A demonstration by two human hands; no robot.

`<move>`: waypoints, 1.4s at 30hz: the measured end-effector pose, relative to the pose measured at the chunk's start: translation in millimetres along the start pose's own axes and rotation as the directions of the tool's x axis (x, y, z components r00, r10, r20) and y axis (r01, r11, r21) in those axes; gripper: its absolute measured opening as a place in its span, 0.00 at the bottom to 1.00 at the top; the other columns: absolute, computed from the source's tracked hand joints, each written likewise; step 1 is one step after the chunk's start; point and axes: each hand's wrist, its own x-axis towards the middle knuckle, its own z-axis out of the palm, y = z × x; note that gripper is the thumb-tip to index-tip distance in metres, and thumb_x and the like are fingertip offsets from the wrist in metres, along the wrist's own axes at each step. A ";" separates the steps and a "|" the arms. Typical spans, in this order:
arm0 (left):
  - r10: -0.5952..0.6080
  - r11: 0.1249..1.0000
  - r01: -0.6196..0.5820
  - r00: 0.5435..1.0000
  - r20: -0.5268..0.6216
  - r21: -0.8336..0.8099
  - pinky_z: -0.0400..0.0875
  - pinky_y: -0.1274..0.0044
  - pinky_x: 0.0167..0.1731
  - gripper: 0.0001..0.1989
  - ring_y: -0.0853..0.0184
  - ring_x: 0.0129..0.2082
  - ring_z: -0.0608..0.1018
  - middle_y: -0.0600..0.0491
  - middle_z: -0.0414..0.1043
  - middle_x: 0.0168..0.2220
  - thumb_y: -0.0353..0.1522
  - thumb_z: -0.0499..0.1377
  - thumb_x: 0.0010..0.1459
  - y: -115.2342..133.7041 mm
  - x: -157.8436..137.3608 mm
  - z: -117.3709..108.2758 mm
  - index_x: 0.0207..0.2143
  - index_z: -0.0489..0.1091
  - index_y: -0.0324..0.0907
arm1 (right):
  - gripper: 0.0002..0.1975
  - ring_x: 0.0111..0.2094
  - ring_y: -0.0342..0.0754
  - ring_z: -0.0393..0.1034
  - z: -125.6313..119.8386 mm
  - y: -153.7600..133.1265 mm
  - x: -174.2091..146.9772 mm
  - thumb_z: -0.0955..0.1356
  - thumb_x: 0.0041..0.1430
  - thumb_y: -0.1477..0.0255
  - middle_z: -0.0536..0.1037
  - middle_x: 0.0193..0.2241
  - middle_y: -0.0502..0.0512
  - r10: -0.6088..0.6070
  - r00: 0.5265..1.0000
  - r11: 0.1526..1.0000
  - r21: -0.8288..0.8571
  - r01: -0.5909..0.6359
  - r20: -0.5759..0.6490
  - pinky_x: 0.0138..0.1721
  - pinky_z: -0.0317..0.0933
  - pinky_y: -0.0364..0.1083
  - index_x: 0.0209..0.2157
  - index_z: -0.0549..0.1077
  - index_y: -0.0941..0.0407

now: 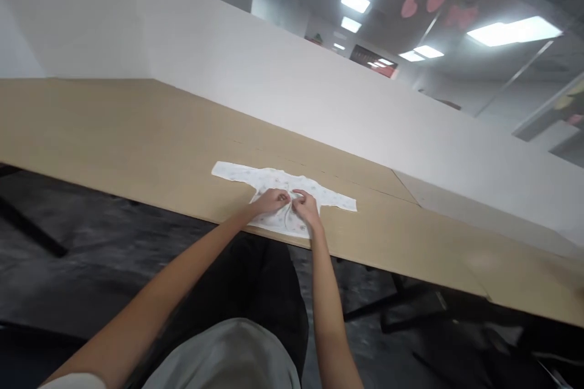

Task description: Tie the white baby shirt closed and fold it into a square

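A small white long-sleeved baby shirt [310, 185] with a faint print lies flat on the table, its sleeves spread to either side. Over its middle, my left hand [272, 200] pinches one edge of the front opening. Just to the right, my right hand [305, 205] pinches the shirt's other front edge, fingers curled close to the left ones. Between the hands a fold of the cloth runs down toward the hem. The fingertips partly hide the fastening line, and any small fastener there is too small to make out.
The long brown table [137, 134] runs across the view, its front edge close to my body. Behind it rises a white wall [255, 79] below a glass window with coloured paper shapes. Dark table legs [31, 228] stand on the grey floor.
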 end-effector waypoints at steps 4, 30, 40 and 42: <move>-0.005 1.000 0.005 1.000 0.014 0.013 0.71 0.72 0.42 0.21 0.60 0.37 0.77 0.47 0.78 0.37 0.46 0.53 0.55 5.3 -0.9 -5.9 0.36 0.76 0.40 | 0.28 0.21 0.39 0.63 2.4 8.6 4.7 0.62 0.43 0.77 0.71 0.19 0.43 -0.012 0.998 0.998 0.063 0.008 0.056 0.25 0.59 0.37 0.49 0.73 0.60; -0.079 0.989 0.073 0.996 -0.041 -0.132 0.73 0.70 0.41 0.24 0.58 0.37 0.80 0.45 0.80 0.37 0.51 0.60 0.48 15.1 -2.1 -12.0 0.34 0.77 0.40 | 0.22 0.25 0.40 0.71 4.6 12.8 9.4 0.70 0.48 0.80 0.77 0.24 0.45 0.045 0.998 0.984 0.168 -0.052 0.047 0.31 0.66 0.39 0.47 0.73 0.56; -0.049 0.995 0.043 0.997 -0.059 -0.094 0.73 0.73 0.36 0.17 0.63 0.32 0.79 0.49 0.80 0.31 0.43 0.59 0.47 16.7 -3.9 -9.6 0.32 0.78 0.41 | 0.17 0.20 0.38 0.66 3.8 9.1 8.6 0.70 0.46 0.80 0.73 0.21 0.42 0.126 0.986 0.951 0.269 -0.152 0.111 0.26 0.62 0.37 0.41 0.70 0.56; -0.040 0.999 0.038 0.997 -0.066 -0.029 0.72 0.73 0.37 0.16 0.62 0.33 0.78 0.49 0.80 0.31 0.42 0.58 0.46 14.6 -3.1 -9.3 0.32 0.79 0.42 | 0.17 0.19 0.37 0.65 2.9 8.3 8.2 0.69 0.46 0.81 0.73 0.20 0.41 0.139 0.983 0.942 0.289 -0.170 0.122 0.24 0.61 0.37 0.40 0.69 0.56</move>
